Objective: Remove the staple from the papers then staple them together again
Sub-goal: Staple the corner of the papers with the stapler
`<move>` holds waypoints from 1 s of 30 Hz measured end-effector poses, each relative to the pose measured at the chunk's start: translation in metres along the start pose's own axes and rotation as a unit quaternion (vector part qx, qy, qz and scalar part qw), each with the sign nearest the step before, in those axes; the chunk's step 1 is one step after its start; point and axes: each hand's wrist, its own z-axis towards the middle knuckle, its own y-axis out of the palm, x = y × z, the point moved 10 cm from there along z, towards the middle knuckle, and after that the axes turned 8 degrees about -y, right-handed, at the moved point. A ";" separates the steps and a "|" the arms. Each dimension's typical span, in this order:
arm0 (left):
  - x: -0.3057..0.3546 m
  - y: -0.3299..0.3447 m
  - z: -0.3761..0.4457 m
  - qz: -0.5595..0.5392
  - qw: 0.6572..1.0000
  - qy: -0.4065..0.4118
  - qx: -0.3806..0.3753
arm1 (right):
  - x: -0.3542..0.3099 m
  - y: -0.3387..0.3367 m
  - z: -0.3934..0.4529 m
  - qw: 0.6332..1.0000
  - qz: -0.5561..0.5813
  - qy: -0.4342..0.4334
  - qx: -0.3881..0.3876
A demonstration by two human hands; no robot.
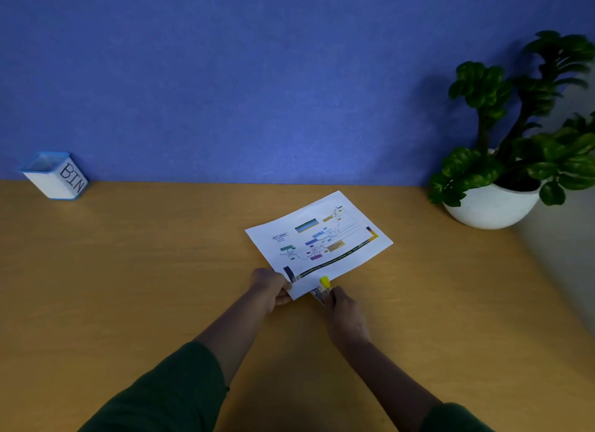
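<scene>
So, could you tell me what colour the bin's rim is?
Blue, on the bin, seen in the head view.

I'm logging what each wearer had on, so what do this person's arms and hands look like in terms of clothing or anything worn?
Both arms wear dark green sleeves, pushed up so the forearms are bare. The left hand and right hand are bare: no gloves, and no rings, watch or bands can be made out in this dim view.

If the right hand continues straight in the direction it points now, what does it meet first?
The right hand points up-left, holding a yellow tool at the near edge of the papers. It would probably meet them first.
</scene>
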 end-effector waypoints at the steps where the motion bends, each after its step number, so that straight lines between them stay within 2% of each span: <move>1: -0.002 0.000 0.000 -0.001 1.000 -0.005 -0.004 | 0.004 0.000 0.000 1.000 0.018 0.006 0.004; 6: -0.010 0.002 0.004 -0.014 0.999 -0.026 -0.016 | 0.012 -0.001 0.001 0.995 0.095 0.017 0.021; 9: -0.015 0.002 0.007 -0.026 0.999 -0.042 -0.015 | 0.017 -0.003 0.000 0.982 0.181 0.038 0.024; 13: -0.019 0.003 0.009 -0.024 0.998 -0.049 -0.017 | 0.012 -0.001 -0.008 0.914 0.402 0.054 -0.014; 17: -0.019 0.005 0.007 -0.010 0.999 -0.048 -0.016 | -0.002 -0.008 -0.010 0.861 0.507 0.033 -0.031; 22: -0.017 0.004 0.007 0.002 0.999 -0.040 0.005 | -0.014 -0.010 -0.009 0.837 0.544 0.018 -0.054; 27: -0.017 0.006 0.006 -0.006 0.999 -0.042 -0.005 | -0.020 -0.014 -0.008 0.842 0.536 -0.004 -0.058; 30: -0.016 0.007 0.005 -0.016 0.999 -0.040 -0.020 | -0.007 -0.016 -0.006 0.845 0.533 0.030 -0.031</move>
